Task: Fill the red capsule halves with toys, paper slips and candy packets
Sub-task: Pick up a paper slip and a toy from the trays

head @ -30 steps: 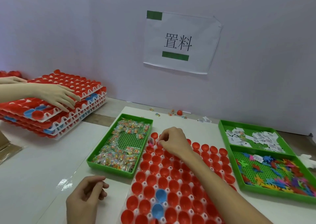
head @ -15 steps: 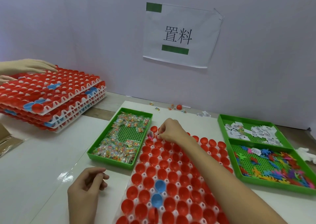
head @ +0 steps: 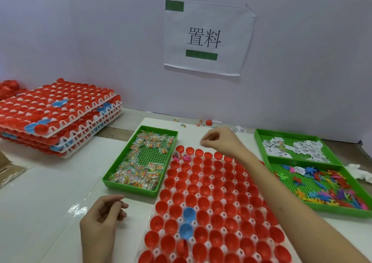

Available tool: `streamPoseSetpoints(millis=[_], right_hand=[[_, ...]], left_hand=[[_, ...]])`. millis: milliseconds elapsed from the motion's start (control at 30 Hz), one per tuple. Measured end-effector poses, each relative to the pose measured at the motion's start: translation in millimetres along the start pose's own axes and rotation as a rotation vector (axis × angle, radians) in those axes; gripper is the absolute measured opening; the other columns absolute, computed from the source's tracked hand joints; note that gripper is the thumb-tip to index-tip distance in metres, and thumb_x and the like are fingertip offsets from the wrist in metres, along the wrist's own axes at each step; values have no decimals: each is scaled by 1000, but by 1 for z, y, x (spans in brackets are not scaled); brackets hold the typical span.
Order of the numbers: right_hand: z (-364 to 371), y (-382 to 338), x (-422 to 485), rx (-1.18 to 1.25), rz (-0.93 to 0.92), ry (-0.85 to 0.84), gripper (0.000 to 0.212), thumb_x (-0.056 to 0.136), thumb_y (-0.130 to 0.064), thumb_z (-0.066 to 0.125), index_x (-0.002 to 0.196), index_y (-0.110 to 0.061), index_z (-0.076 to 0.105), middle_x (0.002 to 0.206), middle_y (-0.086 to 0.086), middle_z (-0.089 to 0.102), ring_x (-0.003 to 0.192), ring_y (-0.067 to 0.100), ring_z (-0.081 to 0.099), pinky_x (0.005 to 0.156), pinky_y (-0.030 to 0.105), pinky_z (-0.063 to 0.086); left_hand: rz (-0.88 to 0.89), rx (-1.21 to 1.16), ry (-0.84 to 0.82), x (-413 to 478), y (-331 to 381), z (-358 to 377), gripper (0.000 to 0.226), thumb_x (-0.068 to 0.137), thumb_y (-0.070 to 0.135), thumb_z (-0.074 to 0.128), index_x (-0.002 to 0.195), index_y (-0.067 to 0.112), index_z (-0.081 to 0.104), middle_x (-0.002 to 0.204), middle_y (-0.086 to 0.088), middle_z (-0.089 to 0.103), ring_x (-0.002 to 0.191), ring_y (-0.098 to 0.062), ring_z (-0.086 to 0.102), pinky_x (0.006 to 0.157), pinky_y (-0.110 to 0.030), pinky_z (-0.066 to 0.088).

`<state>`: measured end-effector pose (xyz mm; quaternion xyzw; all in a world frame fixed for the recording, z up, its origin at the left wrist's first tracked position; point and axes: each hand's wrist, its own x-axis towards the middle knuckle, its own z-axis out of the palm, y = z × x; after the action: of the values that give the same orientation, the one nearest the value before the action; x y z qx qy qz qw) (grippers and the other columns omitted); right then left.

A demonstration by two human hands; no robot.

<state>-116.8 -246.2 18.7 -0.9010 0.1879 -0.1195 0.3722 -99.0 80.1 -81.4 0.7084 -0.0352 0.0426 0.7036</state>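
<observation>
So on my feed the right hand (head: pixel 219 142) hangs over the far edge of the capsule tray (head: pixel 210 211), fingers curled in with the tips bunched together. It's blurry right there, so I can't tell whether anything is pinched between them. The left hand (head: pixel 102 218) rests on the table just off the tray's near-left side, loosely curled, and I can't see anything in it.

The tray itself is packed with open red capsule halves (head: pixel 217 192), plus two blue halves (head: pixel 189 214) toward its near-left part. A couple of halves in its far-left corner already have stuff in them; I can make out a pink toy (head: pixel 187 158).

Just left of the capsule tray is a green tray (head: pixel 130 186) of candy packets (head: pixel 136 172). Right of it sit the paper slips (head: pixel 298 148) and, nearer me, the colourful toys (head: pixel 332 190), both in green trays. Well off to the far left of it there's a stack of loaded trays (head: pixel 56 118). One closed red capsule (head: pixel 208 122) lies beyond its far edge, by the wall.
</observation>
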Motion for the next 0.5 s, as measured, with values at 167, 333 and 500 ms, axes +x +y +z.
streamPoseSetpoints(millis=[167,333,500], right_hand=[[-71,67,-20,2,160,190,12,89,-21,73,77,-23,74,70,-5,71,60,2,60,57,18,43],[-114,136,-39,-36,306,453,6,89,-17,72,84,-15,75,86,2,73,77,13,63,66,27,40],[-137,182,-44,-66,384,662,8,89,-12,69,89,-10,76,97,11,75,86,21,62,79,33,46]], left_hand=[[242,180,-164,11,28,16,34,92,2,62,87,34,73,84,8,74,73,-5,66,60,-12,50],[438,662,-450,64,50,68,25,91,9,69,100,32,72,109,9,69,98,-9,61,84,-32,55],[274,917,-486,99,32,93,26,89,11,72,105,31,70,127,2,64,112,-16,58,93,-43,54]])
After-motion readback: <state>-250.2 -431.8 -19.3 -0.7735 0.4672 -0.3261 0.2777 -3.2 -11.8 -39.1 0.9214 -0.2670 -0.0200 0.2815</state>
